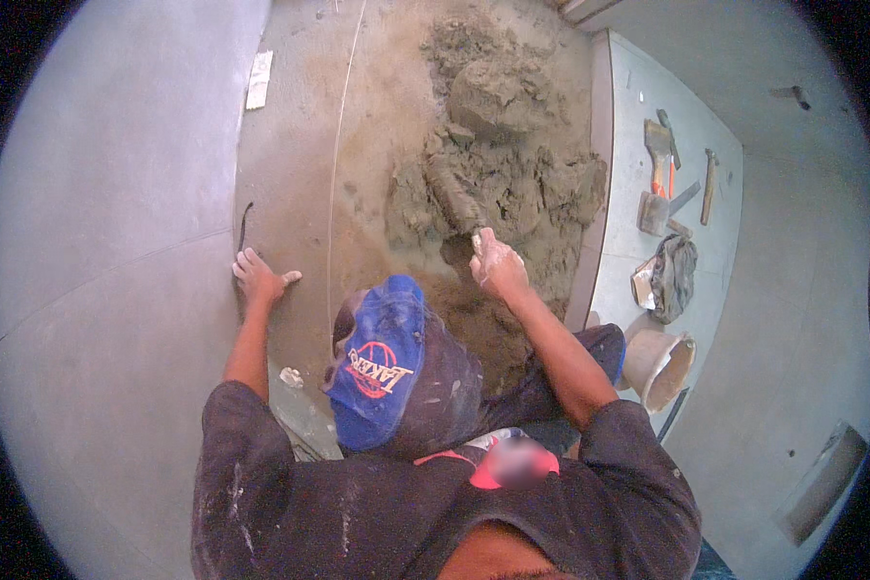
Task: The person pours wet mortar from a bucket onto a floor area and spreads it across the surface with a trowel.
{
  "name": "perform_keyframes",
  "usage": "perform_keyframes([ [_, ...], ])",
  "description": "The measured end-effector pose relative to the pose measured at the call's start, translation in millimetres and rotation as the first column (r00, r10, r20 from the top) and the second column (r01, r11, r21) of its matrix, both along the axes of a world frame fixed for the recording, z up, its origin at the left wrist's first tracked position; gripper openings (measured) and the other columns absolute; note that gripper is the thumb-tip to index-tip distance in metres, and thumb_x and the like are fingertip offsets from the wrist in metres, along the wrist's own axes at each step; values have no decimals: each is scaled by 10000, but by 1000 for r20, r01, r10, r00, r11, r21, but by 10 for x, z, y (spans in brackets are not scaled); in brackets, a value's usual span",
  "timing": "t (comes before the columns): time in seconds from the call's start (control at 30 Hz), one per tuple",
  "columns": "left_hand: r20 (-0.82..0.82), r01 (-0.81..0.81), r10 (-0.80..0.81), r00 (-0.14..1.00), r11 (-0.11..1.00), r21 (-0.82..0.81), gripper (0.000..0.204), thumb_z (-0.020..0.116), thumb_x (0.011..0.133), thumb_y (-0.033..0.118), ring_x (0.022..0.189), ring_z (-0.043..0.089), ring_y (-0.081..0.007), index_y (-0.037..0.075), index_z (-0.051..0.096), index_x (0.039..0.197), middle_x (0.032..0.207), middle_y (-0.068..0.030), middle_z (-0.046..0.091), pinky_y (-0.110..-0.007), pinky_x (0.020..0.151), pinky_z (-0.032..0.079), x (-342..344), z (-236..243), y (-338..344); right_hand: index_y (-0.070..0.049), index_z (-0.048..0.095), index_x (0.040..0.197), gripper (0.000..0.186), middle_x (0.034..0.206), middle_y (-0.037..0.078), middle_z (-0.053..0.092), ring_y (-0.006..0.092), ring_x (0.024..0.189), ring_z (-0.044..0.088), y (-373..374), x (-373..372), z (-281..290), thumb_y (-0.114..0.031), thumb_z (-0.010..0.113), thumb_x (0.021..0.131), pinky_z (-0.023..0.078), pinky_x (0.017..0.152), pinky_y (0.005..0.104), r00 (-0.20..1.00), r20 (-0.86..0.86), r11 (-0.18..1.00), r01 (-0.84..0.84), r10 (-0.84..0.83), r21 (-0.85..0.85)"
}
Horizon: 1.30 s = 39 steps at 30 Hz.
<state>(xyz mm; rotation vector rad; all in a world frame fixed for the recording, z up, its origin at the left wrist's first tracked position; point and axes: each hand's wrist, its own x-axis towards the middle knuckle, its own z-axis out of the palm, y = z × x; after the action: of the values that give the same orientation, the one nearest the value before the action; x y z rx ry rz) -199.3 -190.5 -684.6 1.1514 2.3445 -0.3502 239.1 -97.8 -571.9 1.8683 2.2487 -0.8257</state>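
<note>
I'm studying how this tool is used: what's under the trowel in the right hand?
Lumpy grey mix shows around the trowel, which the right hand grips; whatever lies directly beneath its blade is covered and cannot be seen.

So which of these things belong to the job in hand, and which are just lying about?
Seemingly part of the job: the mix-caked tool in the right hand; the heaped grey mix.

Apparently just lying about: hammer; orange-handled tool; dark crumpled bag; bucket; white strip.
</note>
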Motion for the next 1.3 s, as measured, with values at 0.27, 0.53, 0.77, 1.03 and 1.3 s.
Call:
perform_keyframes([
  [0.27, -6, -32, 32, 999, 999, -21, 1340, 860, 539, 587, 1410, 175, -443, -25, 126, 1479, 1537, -235, 170, -520, 1141, 251, 22, 20, -19, -51, 453, 1181, 461, 990, 227, 621, 403, 856, 635, 739, 451, 134, -205, 634, 786, 534, 728, 491, 995, 51, 812, 35, -80, 583],
  [0.53, 26, -24, 23, 999, 998, 55, 1325, 868, 541, 560, 1399, 188, -450, -27, 134, 1474, 1528, -234, 187, -526, 1137, 255, 41, 50, -9, -6, 427, 1180, 447, 943, 256, 622, 434, 848, 624, 1494, 637, 73, -164, 609, 804, 519, 753, 503, 977, 209, 937, -45, -31, 347],
  [0.77, -5, -12, 12, 1000, 999, 45, 1299, 866, 539, 565, 1397, 195, -448, -28, 173, 1463, 1517, -237, 211, -528, 1131, 260, 75, 30, 12, -40, 408, 1146, 406, 914, 256, 637, 434, 870, 630, 714, 726, -124, -157, 625, 823, 503, 758, 526, 974, 205, 986, -124, 100, 108],
  [1.03, -33, -2, 4, 999, 998, 57, 1299, 856, 536, 590, 1396, 210, -441, -27, 180, 1457, 1516, -231, 222, -528, 1129, 266, 16, 48, -81, -91, 446, 1144, 368, 883, 221, 642, 425, 800, 640, 949, 605, 518, -237, 609, 847, 522, 693, 534, 984, 180, 932, -52, -14, 359],
  [1.3, 11, -24, 24, 1000, 999, 23, 1305, 855, 537, 588, 1401, 194, -438, -26, 171, 1463, 1525, -229, 212, -532, 1134, 252, 73, 36, 20, -2, 435, 1198, 456, 935, 297, 625, 475, 903, 608, 2198, 896, 265, -212, 607, 832, 494, 798, 533, 976, 210, 943, -22, -51, 332],
])
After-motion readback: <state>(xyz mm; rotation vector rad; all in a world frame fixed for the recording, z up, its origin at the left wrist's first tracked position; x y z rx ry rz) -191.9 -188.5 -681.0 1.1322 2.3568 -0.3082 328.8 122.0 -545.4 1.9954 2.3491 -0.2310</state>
